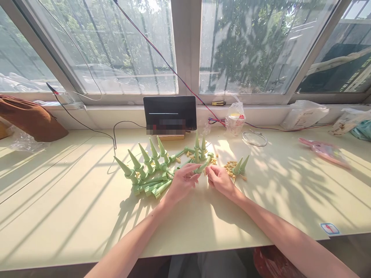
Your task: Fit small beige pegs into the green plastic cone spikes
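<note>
My left hand (184,180) is closed round a green plastic spike (199,168), which lies tilted at its fingertips. Close beside it on the right, my right hand (219,180) has thumb and forefinger pinched together; whatever is between them is too small to make out. To the left, several green plastic spikes (146,158) stand point up in a row, with green tubes (158,187) lying in front of them. More upright spikes (197,148) rise just beyond my hands. Small yellowish pieces (230,166) are heaped right of my right hand, next to two more green spikes (242,165).
A dark-screened tablet (170,116) leans at the back by the window. Near it are a plastic-wrapped cup (235,119), a coiled white cable (254,139) and a yellow-handled tool (218,103). A pink packet (324,151) lies right; a brown bag (31,117) sits left.
</note>
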The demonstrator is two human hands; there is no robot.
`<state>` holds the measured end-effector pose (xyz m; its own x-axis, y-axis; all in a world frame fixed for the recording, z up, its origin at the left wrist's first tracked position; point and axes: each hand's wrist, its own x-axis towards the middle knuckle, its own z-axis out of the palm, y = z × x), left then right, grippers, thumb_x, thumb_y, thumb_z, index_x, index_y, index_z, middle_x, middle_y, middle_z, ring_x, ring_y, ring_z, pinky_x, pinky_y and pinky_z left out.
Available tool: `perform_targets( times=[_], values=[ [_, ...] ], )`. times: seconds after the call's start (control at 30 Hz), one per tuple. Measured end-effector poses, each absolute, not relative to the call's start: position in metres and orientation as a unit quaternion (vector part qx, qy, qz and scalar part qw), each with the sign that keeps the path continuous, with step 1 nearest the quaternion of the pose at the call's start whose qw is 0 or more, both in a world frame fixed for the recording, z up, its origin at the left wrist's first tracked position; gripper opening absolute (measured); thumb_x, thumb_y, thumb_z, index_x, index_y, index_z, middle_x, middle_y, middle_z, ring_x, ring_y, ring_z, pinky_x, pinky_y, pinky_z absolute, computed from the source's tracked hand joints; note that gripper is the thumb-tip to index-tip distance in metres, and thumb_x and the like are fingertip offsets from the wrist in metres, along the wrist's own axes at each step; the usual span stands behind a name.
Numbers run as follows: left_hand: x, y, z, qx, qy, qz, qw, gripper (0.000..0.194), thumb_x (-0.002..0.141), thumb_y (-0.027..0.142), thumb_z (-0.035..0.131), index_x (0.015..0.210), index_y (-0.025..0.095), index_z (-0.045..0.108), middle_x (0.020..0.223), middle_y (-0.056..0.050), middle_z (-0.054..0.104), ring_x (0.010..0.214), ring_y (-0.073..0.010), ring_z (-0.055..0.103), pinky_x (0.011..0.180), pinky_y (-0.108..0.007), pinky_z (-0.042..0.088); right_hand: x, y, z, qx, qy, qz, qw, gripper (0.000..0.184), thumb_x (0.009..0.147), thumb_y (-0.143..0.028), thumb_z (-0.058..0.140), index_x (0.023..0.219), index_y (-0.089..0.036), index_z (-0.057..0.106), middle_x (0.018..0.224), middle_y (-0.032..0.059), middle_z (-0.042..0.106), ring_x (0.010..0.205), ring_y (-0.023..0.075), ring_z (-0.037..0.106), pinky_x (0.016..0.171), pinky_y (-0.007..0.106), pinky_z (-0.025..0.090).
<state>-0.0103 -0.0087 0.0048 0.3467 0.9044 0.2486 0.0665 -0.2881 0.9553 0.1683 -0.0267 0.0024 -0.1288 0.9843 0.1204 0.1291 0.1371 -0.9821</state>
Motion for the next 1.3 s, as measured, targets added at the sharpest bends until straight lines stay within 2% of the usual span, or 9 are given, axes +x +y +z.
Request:
perform_targets(
  times=[0.13, 0.23, 0.3, 0.37, 0.53, 0.67, 0.83, 1.3],
  values=[
    [-0.009, -0.01, 0.003, 0.676, 0.376, 0.439, 0.458, 0.035, 0.084, 0.036, 0.067, 0.116, 0.023, 0.071, 0.113, -0.009, 0.065, 0.06, -0.0108, 0.06, 0.048, -0.026, 0.055, 0.168, -0.025, 0.0, -0.463, -0.589, 0.466, 0.471, 0.043, 0.09, -0.058, 0.05, 0.068, -0.022, 0.046, 0.042, -0.0074, 0.039, 0.038, 0.0098, 0.036, 0.042, 0.024, 0.033],
    [-0.008, -0.011, 0.002, 0.673, 0.403, 0.429, 0.447, 0.04, 0.085, 0.04, 0.065, 0.12, 0.022, 0.068, 0.089, -0.006, 0.068, 0.054, -0.0125, 0.058, 0.047, -0.027, 0.053, 0.167, -0.023, -0.006, -0.454, -0.581, 0.473, 0.482, 0.045, 0.09, -0.06, 0.05, 0.068, -0.022, 0.044, 0.046, -0.0079, 0.035, 0.039, 0.01, 0.037, 0.041, 0.024, 0.035],
    [-0.007, -0.012, 0.0, 0.67, 0.423, 0.419, 0.444, 0.043, 0.085, 0.042, 0.065, 0.121, 0.019, 0.065, 0.068, -0.002, 0.064, 0.05, -0.0134, 0.055, 0.047, -0.027, 0.051, 0.167, -0.021, -0.008, -0.451, -0.579, 0.472, 0.488, 0.045, 0.091, -0.06, 0.049, 0.067, -0.022, 0.043, 0.049, -0.0071, 0.037, 0.04, 0.01, 0.039, 0.041, 0.024, 0.036],
    [-0.006, -0.012, -0.001, 0.667, 0.435, 0.415, 0.439, 0.044, 0.084, 0.044, 0.065, 0.121, 0.019, 0.065, 0.059, 0.001, 0.059, 0.049, -0.0139, 0.054, 0.048, -0.027, 0.051, 0.168, -0.021, -0.009, -0.451, -0.584, 0.46, 0.493, 0.044, 0.093, -0.058, 0.048, 0.067, -0.022, 0.043, 0.052, -0.0059, 0.041, 0.042, 0.0101, 0.04, 0.042, 0.024, 0.038],
    [-0.004, -0.014, 0.002, 0.649, 0.446, 0.415, 0.456, 0.045, 0.084, 0.05, 0.064, 0.117, 0.019, 0.064, 0.063, 0.0, 0.062, 0.049, -0.0136, 0.053, 0.047, -0.027, 0.048, 0.169, -0.022, -0.006, -0.443, -0.598, 0.438, 0.505, 0.032, 0.094, -0.051, 0.05, 0.083, -0.021, 0.054, 0.063, -0.0039, 0.051, 0.044, 0.0096, 0.045, 0.044, 0.024, 0.042],
    [-0.004, -0.015, 0.008, 0.626, 0.452, 0.426, 0.471, 0.042, 0.084, 0.05, 0.064, 0.112, 0.018, 0.066, 0.054, 0.002, 0.057, 0.046, -0.0127, 0.05, 0.045, -0.025, 0.044, 0.168, -0.023, -0.005, -0.447, -0.605, 0.408, 0.517, 0.028, 0.094, -0.048, 0.052, 0.096, -0.02, 0.058, 0.077, -0.0003, 0.059, 0.045, 0.0091, 0.049, 0.044, 0.024, 0.044],
    [-0.003, -0.014, 0.013, 0.606, 0.457, 0.443, 0.478, 0.039, 0.084, 0.05, 0.065, 0.105, 0.018, 0.067, 0.052, 0.003, 0.055, 0.044, -0.0118, 0.049, 0.048, -0.025, 0.043, 0.169, -0.022, -0.007, -0.45, -0.618, 0.378, 0.522, 0.027, 0.091, -0.044, 0.057, 0.101, -0.019, 0.061, 0.089, 0.0038, 0.061, 0.05, 0.0097, 0.055, 0.047, 0.025, 0.049],
    [-0.005, -0.013, 0.013, 0.599, 0.454, 0.444, 0.487, 0.036, 0.083, 0.052, 0.065, 0.097, 0.018, 0.068, 0.049, 0.004, 0.054, 0.043, -0.012, 0.049, 0.047, -0.025, 0.042, 0.17, -0.021, -0.008, -0.439, -0.616, 0.393, 0.522, 0.02, 0.087, -0.037, 0.063, 0.09, -0.018, 0.065, 0.075, 0.0008, 0.063, 0.05, 0.0101, 0.053, 0.047, 0.025, 0.048]
  ],
)
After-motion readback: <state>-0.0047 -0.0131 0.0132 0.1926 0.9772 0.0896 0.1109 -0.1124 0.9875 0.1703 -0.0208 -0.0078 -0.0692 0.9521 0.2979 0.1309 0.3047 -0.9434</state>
